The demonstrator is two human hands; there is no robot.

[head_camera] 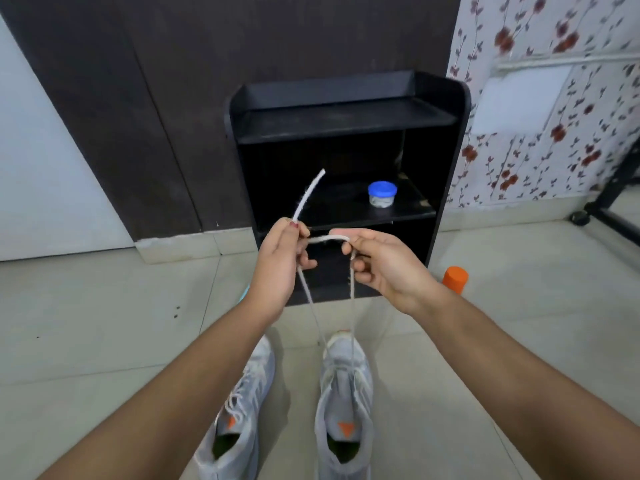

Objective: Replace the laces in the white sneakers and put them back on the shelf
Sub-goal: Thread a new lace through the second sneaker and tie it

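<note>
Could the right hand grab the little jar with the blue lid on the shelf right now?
Probably not just yet: the right hand is pinching the lace. Otherwise the way looks free, since the jar sits on the open-fronted shelf.

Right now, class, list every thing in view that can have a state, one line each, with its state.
left hand: pinches the lace
right hand: grips the lace
lace: drawn up from the right sneaker, spanning both hands, one end free
right sneaker: upright on floor, partly laced
left sneaker: on floor, laced
jar: lid on, upright
shelf: open-fronted, holds the jar
</note>
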